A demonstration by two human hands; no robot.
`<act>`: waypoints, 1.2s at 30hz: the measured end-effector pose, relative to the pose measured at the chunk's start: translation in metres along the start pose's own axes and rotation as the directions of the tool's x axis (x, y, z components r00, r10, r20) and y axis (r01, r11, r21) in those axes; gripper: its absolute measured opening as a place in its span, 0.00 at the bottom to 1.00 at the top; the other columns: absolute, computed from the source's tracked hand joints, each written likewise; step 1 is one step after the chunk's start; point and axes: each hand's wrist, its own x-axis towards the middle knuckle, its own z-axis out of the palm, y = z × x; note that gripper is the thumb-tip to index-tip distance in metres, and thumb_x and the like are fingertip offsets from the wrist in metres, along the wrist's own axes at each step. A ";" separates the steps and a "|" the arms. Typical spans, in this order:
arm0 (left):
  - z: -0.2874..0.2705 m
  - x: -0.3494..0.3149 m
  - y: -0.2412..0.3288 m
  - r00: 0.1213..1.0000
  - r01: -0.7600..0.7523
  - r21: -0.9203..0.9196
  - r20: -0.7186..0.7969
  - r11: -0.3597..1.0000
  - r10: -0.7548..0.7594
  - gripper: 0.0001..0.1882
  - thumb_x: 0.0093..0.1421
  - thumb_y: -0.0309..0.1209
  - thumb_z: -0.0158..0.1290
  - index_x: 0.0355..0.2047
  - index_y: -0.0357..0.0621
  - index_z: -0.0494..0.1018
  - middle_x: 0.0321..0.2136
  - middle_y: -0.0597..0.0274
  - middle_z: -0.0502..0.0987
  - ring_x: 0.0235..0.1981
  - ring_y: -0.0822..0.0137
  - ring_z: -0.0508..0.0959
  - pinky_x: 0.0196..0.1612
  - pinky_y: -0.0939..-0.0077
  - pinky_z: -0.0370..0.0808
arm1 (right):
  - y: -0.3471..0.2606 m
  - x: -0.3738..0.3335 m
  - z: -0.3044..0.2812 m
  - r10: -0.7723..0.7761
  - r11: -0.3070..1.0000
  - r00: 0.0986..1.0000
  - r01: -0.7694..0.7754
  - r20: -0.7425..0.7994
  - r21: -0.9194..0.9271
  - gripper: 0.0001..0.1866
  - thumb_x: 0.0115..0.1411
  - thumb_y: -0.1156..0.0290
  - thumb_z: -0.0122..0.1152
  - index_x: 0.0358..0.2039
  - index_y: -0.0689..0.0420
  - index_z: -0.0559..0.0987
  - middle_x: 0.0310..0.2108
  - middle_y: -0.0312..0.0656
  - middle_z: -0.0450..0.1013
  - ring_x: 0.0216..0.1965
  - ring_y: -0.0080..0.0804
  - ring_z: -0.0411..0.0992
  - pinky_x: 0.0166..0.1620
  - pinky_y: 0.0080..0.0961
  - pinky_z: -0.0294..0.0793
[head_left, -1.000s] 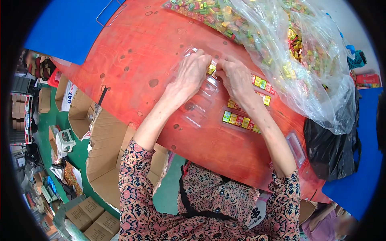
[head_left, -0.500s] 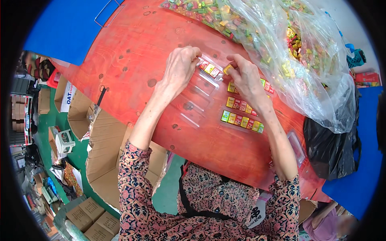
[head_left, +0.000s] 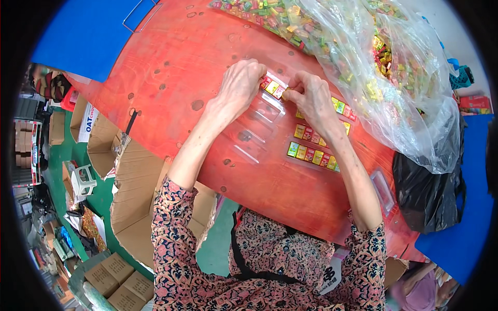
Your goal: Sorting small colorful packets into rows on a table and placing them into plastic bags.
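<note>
A clear plastic tray point(head_left: 280, 81) holds a short row of small red, yellow and white packets point(head_left: 274, 88). At the tray's left end my left hand point(head_left: 239, 85) is closed, its fingertips pinching the edge. My right hand point(head_left: 315, 101) pinches a small packet at the right end of that row; the fingers hide most of it. Empty clear trays point(head_left: 252, 153) lie nearer to me, below the left hand. Beside and under my right forearm are filled trays with rows of red, yellow and green packets point(head_left: 313, 155).
A large clear plastic bag point(head_left: 332, 46) full of colourful packets covers the red table's point(head_left: 207, 41) far right. A black plastic bag point(head_left: 428, 192) hangs at the right edge, near another clear tray point(head_left: 383, 193). An open cardboard box point(head_left: 137, 192) stands below the table at left.
My right hand has brought a small yellow packet left and down to the tray's row. My left hand has shifted slightly right along with the tray.
</note>
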 end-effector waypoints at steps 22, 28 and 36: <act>-0.005 0.002 -0.002 0.996 -0.071 -0.026 -0.047 0.997 0.070 0.02 0.47 0.17 0.50 0.22 0.32 0.73 0.22 0.41 0.73 0.29 0.43 0.76 0.31 0.54 0.71 | -0.008 0.003 0.006 0.157 0.980 0.988 -0.157 0.011 0.121 0.07 0.50 0.75 0.62 0.28 0.65 0.80 0.21 0.44 0.77 0.23 0.25 0.73 0.29 0.27 0.70; -0.011 0.005 -0.001 0.997 0.042 0.010 0.070 0.999 -0.042 0.05 0.52 0.22 0.54 0.30 0.35 0.75 0.27 0.47 0.76 0.34 0.47 0.75 0.39 0.57 0.71 | -0.007 0.003 0.014 0.099 0.995 0.992 -0.099 -0.079 -0.008 0.07 0.49 0.74 0.64 0.28 0.64 0.80 0.21 0.48 0.76 0.25 0.34 0.74 0.32 0.32 0.71; -0.010 0.003 0.000 0.996 0.058 0.002 0.064 0.998 -0.058 0.05 0.51 0.22 0.53 0.30 0.35 0.75 0.27 0.45 0.76 0.34 0.46 0.76 0.37 0.57 0.71 | -0.011 -0.005 0.015 0.049 0.989 0.992 -0.065 -0.114 -0.136 0.06 0.48 0.74 0.64 0.27 0.62 0.81 0.25 0.52 0.75 0.29 0.46 0.75 0.35 0.38 0.71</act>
